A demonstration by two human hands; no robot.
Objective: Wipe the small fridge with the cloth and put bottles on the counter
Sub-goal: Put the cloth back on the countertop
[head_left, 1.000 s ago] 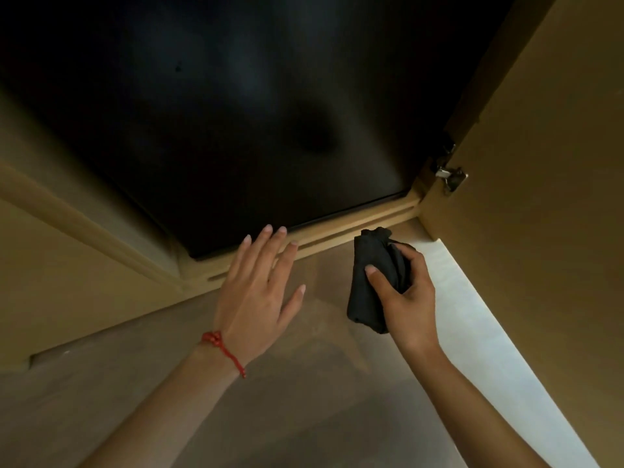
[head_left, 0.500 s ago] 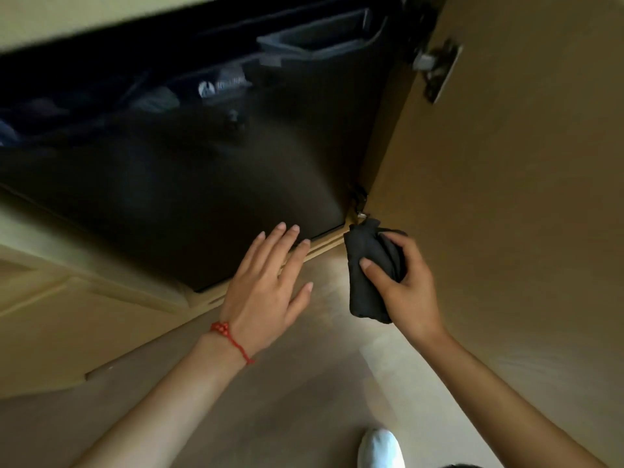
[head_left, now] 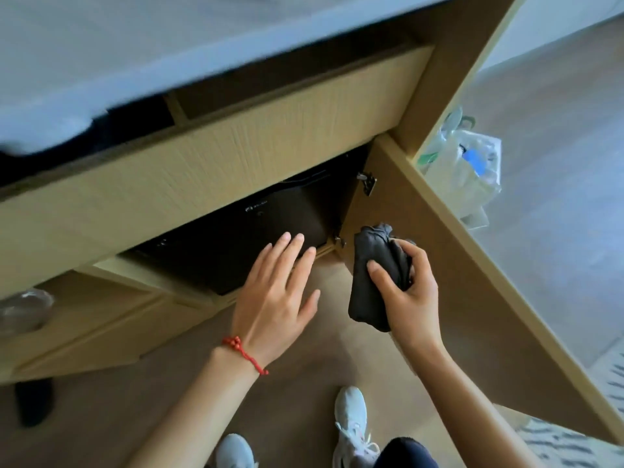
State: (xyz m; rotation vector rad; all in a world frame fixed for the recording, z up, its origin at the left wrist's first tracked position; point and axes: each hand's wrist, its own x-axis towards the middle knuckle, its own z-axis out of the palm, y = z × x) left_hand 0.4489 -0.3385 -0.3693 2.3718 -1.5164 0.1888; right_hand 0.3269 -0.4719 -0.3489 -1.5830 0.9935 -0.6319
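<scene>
- Hands reach toward a small black fridge [head_left: 236,244] set low inside a pale wooden cabinet, under a drawer front and a light tabletop [head_left: 135,45].
- Left hand [head_left: 275,298], red string bracelet [head_left: 244,352] at the wrist, is flat and open, fingers extended over the fridge door, holding nothing.
- Right hand [head_left: 405,292] is closed around a bunched dark cloth [head_left: 369,282], just beside the open cabinet door [head_left: 439,265].
- White sneakers [head_left: 351,423] stand on wooden floor.
</scene>
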